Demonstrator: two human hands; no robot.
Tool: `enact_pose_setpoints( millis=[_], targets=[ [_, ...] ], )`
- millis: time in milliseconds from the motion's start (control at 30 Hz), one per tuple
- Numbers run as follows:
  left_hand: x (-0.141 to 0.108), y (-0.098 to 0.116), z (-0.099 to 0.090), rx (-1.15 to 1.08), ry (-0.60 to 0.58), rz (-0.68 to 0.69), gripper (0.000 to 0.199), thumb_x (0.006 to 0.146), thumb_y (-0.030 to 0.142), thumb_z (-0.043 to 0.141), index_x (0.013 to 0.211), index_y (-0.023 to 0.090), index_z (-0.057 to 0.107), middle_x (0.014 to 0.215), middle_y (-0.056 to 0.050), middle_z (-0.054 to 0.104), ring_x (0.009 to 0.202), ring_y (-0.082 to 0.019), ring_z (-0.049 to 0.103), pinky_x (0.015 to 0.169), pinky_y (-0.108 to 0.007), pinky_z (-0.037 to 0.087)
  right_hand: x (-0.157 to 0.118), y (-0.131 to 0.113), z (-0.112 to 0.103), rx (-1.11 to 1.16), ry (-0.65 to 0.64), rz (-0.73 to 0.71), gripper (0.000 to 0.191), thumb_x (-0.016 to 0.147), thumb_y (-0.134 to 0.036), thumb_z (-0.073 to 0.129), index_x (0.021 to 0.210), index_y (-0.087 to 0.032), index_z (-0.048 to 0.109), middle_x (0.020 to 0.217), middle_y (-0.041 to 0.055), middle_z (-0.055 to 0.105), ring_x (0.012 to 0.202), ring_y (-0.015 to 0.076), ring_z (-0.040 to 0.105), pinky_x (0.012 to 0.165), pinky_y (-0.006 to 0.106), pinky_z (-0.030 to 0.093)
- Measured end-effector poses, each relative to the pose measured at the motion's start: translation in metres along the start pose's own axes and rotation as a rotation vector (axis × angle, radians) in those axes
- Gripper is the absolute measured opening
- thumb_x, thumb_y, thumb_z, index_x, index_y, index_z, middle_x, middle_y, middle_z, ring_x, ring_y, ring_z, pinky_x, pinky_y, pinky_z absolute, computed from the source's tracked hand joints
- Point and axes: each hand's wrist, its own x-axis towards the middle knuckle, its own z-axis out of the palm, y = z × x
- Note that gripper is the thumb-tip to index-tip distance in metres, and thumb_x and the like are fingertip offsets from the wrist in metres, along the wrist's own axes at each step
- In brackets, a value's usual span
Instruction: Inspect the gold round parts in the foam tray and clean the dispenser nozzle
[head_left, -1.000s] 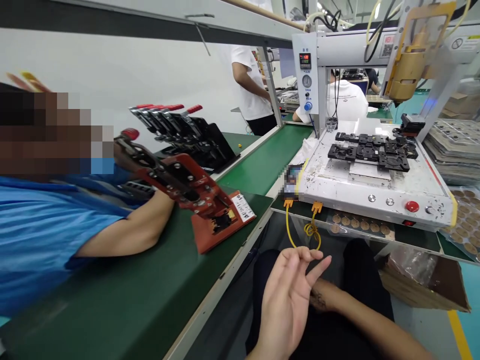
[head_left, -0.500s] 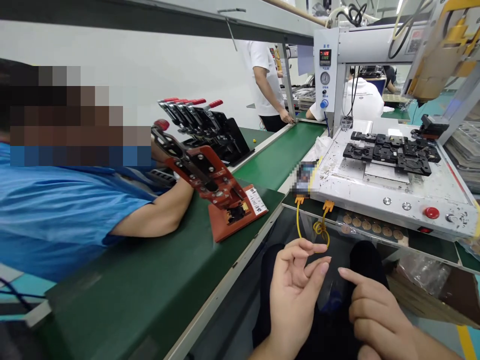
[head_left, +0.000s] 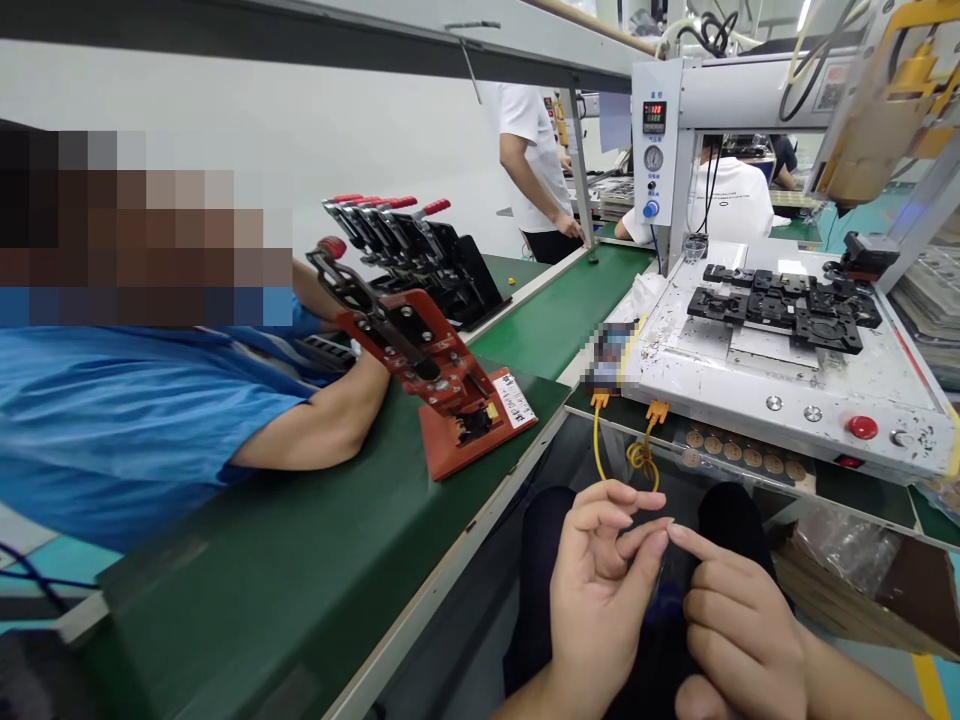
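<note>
My left hand (head_left: pixel 604 590) is raised over my lap, palm toward me, with thumb and index fingertips pinched together; whatever may lie between them is too small to make out. Beside it, my right hand (head_left: pixel 739 610) points its index finger at that pinch, the tip touching or nearly touching it, while its other fingers are curled in. Nothing shows in the right hand. Both hands are below the front edge of the white machine (head_left: pixel 750 390), near the yellow cables (head_left: pixel 641 455).
On the green bench (head_left: pixel 300 570) stands a red clamp fixture (head_left: pixel 450 400), with black toggle clamps (head_left: pixel 450 270) behind. A person in blue (head_left: pixel 150 420) leans there at left. Black fixtures (head_left: pixel 780 305) lie on the machine. A person in white (head_left: pixel 532 160) stands farther back.
My right hand has moved left, bringing its index fingertip to the left hand's pinch. My left hand has shifted slightly right. The person in blue has moved slightly.
</note>
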Motion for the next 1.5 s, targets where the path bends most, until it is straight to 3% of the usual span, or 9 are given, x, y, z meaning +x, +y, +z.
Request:
enact_pose_setpoints(
  millis=[167,367,600,800,1133,1300,1500],
  targets=[
    [-0.002,-0.003,0.003,0.065,0.011,0.091,0.028,0.095,0.005,0.071,0.107,0.027,0.060,0.122,-0.001,0.053,0.110,-0.019,0.075,0.088,-0.030,0.069,0.003,0.000,0.000,-0.044,0.022,-0.009,0.055,0.113,-0.034,0.036,0.067,-0.020,0.062,0.059,0.0022,0.049,0.056,0.0185,0.042,0.106,0.053,0.062],
    [-0.004,-0.006,0.006,0.135,0.063,0.171,0.032,0.093,0.004,0.073,0.110,0.027,0.061,0.129,-0.003,0.051,0.106,-0.017,0.076,0.084,-0.027,0.070,0.000,-0.005,0.008,0.036,0.066,0.077,0.053,0.114,-0.032,0.034,0.071,-0.018,0.061,0.062,0.0046,0.055,0.059,0.0182,0.049,0.108,0.057,0.061],
    [-0.003,-0.010,0.006,0.076,0.080,0.133,0.029,0.095,0.007,0.073,0.110,0.027,0.057,0.137,-0.004,0.050,0.105,-0.015,0.076,0.082,-0.024,0.069,0.007,-0.011,0.014,0.254,0.182,0.189,0.041,0.115,-0.035,0.035,0.082,-0.019,0.054,0.070,0.0019,0.059,0.063,0.0143,0.057,0.113,0.057,0.057],
    [-0.004,-0.013,0.007,0.051,0.124,0.084,0.028,0.094,0.011,0.077,0.106,0.026,0.056,0.138,-0.004,0.053,0.103,-0.015,0.077,0.087,-0.026,0.068,0.009,-0.015,0.026,0.287,0.251,0.219,0.039,0.116,-0.036,0.036,0.083,-0.020,0.051,0.070,0.0002,0.059,0.063,0.0121,0.059,0.118,0.054,0.053],
    [-0.001,-0.016,0.001,-0.150,0.179,-0.210,0.035,0.088,0.023,0.086,0.098,0.023,0.053,0.142,-0.006,0.057,0.125,-0.025,0.070,0.100,-0.036,0.064,0.009,-0.016,0.026,0.335,0.259,0.228,0.037,0.115,-0.034,0.037,0.085,-0.020,0.054,0.071,0.0003,0.060,0.063,0.0132,0.059,0.119,0.059,0.050],
    [-0.001,-0.018,0.001,-0.141,0.181,-0.197,0.035,0.088,0.023,0.087,0.098,0.023,0.053,0.142,-0.006,0.058,0.124,-0.025,0.070,0.100,-0.036,0.064,0.008,-0.016,0.021,0.340,0.218,0.247,0.035,0.115,-0.033,0.036,0.088,-0.020,0.054,0.073,0.0011,0.061,0.064,0.0140,0.061,0.120,0.061,0.048],
    [-0.004,-0.020,0.003,-0.072,0.142,-0.058,0.029,0.092,0.019,0.082,0.101,0.024,0.055,0.139,-0.005,0.057,0.119,-0.023,0.073,0.093,-0.031,0.067,0.010,-0.017,0.014,0.389,0.212,0.275,0.034,0.115,-0.035,0.035,0.090,-0.020,0.053,0.073,0.0012,0.061,0.064,0.0144,0.061,0.116,0.060,0.053]
  ],
)
